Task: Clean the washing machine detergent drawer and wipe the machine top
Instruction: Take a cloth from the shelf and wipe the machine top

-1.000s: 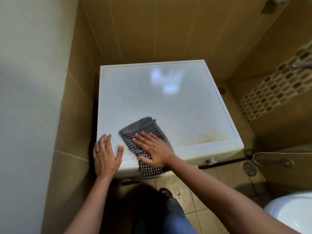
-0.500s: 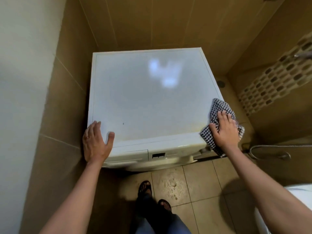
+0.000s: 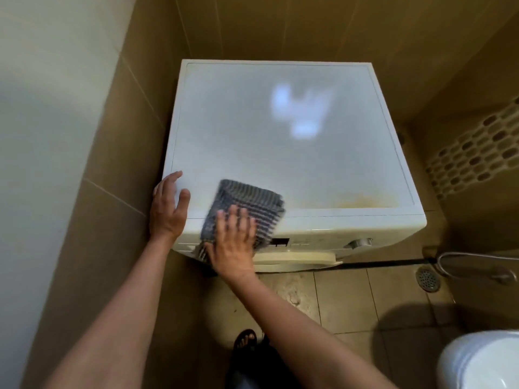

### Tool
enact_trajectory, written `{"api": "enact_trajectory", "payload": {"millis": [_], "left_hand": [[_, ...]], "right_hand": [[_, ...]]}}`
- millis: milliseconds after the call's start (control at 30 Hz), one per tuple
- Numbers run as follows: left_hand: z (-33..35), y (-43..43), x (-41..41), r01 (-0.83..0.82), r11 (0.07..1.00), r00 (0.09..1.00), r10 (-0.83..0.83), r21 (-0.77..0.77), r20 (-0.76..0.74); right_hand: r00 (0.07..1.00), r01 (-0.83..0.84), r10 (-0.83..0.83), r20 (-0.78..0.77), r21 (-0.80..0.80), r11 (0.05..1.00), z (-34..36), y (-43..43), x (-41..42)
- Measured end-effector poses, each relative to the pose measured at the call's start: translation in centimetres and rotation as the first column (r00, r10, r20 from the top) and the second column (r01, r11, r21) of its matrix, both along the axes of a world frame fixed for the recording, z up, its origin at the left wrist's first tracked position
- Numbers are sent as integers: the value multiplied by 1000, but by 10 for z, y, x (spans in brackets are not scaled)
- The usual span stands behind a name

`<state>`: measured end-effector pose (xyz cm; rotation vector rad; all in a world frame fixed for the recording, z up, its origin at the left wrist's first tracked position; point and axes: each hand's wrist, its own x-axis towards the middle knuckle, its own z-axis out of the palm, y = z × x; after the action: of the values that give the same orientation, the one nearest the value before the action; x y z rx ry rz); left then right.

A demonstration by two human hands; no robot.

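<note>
Right hand [image 3: 233,242] presses flat, fingers spread, on the cloth [image 3: 252,200] at 7 o'clock of the top [image 3: 280,153]; panel [image 3: 309,242] markings are too blurred to read. Left hand [image 3: 168,206], fingers straight, rests on the 8 o'clock corner; a stain [image 3: 356,202] lies at 5 o'clock.

We find the dark checked cloth [image 3: 247,199] blurred. Its near end hides under the fingers [image 3: 237,220] of the right hand [image 3: 233,248], as does part of the white washing machine [image 3: 280,153] front. Far right of those fingers, the edge crops the white round toilet [image 3: 483,360].
</note>
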<state>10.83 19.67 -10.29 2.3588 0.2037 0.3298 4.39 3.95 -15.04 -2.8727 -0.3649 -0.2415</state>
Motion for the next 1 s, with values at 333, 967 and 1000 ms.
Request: {"api": "enact_trajectory", "payload": {"millis": [333,967,1000], "left_hand": [[8,-19,-13,45,980,998,-53,193,36],[-1,-71,-22,167,976,985,-161,140,-57],[-1,-71,-23,167,980,985,-160,113,-64]], "right_hand": [[718,-403,670,190,-672,621,-22,-45,40],[976,146,-167,-138,-155,977,30,-331,46],[967,183,-198,-158,-102,978,38,-336,49]]}}
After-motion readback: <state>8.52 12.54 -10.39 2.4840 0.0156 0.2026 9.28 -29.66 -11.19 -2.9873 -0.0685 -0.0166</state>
